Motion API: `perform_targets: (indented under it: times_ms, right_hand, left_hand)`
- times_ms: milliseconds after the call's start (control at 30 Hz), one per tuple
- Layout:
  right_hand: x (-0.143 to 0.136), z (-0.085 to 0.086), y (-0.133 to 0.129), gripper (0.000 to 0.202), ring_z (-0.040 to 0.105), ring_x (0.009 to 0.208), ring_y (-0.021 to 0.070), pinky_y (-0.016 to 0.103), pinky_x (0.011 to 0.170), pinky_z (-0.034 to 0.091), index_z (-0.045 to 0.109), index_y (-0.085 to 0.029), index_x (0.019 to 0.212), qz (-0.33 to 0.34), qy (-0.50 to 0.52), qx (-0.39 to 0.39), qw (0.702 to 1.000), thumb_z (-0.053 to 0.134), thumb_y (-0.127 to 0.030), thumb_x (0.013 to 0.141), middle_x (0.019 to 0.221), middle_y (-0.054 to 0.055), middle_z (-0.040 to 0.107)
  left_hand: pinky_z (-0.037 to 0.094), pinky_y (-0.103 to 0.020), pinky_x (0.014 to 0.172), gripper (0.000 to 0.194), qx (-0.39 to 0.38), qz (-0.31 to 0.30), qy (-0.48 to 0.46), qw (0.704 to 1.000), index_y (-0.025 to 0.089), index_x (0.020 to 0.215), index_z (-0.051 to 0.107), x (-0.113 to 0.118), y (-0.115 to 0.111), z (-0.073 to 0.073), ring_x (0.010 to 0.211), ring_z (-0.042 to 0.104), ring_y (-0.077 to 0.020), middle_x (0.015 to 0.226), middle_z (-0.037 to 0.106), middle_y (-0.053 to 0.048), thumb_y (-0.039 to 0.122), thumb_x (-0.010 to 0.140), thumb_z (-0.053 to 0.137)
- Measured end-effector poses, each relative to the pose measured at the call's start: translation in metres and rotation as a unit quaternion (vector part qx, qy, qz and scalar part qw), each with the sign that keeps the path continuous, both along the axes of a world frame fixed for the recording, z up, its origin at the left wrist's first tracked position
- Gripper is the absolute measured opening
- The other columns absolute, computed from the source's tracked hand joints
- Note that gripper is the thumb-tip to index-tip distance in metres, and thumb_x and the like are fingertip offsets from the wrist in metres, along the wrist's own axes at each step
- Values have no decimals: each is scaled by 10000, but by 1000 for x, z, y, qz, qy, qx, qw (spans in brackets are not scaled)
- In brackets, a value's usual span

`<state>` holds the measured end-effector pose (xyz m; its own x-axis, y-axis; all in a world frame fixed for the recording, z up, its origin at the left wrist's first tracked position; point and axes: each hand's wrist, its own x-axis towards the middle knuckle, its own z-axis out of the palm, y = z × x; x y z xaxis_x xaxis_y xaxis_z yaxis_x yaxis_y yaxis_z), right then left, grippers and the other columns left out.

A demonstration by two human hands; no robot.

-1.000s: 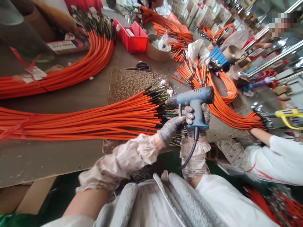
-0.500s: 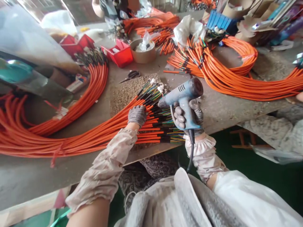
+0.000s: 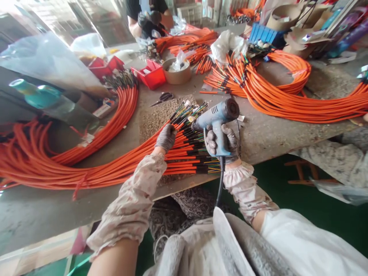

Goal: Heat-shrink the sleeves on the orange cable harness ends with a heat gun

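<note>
My left hand (image 3: 166, 138), in a grey glove, is closed on orange cables (image 3: 138, 153) close to their black-sleeved ends. Gloved too, my right hand (image 3: 221, 141) grips the handle of a blue heat gun (image 3: 216, 117). The gun's nozzle points left, over the thin coloured wires at the cable ends. From the handle a black cord hangs down. The cable ends fan out over a speckled board (image 3: 151, 120) on the grey table (image 3: 264, 142).
Scissors (image 3: 162, 98) lie behind the board. Red bins (image 3: 151, 74), a cardboard ring (image 3: 176, 74) and a blue crate (image 3: 266, 35) stand farther back. More orange cable coils (image 3: 287, 97) lie right. Across the table is another person (image 3: 151, 19).
The view has shifted a little, showing more of the person opposite. The heat gun in my right hand has moved slightly left and down. My left hand has tilted upward, still on the cables.
</note>
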<state>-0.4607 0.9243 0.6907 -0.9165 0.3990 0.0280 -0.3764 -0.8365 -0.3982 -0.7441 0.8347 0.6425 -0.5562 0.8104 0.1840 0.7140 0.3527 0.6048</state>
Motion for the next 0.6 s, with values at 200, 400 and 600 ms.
perform_targets:
  times_ms: [200,400,600]
  right_hand:
    - [-5,-5,-5,374,625,574,138,255,439,560,585,-217,1173,-17,-2,13,1000,657,-484,922,813,-46,691]
    - [1,0,-9,358,579,553,128,229,396,511,577,-226,1158,-28,-6,38,999,628,-512,949,791,-52,656]
    - [12,13,-11,401,572,580,131,234,418,526,551,-245,1196,-32,24,53,998,660,-519,923,826,-44,622]
  left_hand:
    - [553,-351,837,48,23,-1,-13,1000,214,909,607,-3,4,-5,815,614,-210,852,635,-32,243,902,645]
    - [585,-389,902,30,33,-1,-12,999,212,918,641,-1,5,-9,880,660,-233,903,671,-47,236,901,638]
    - [580,-387,915,55,-3,0,9,1000,196,941,689,6,7,-5,913,677,-250,946,700,-70,205,909,645]
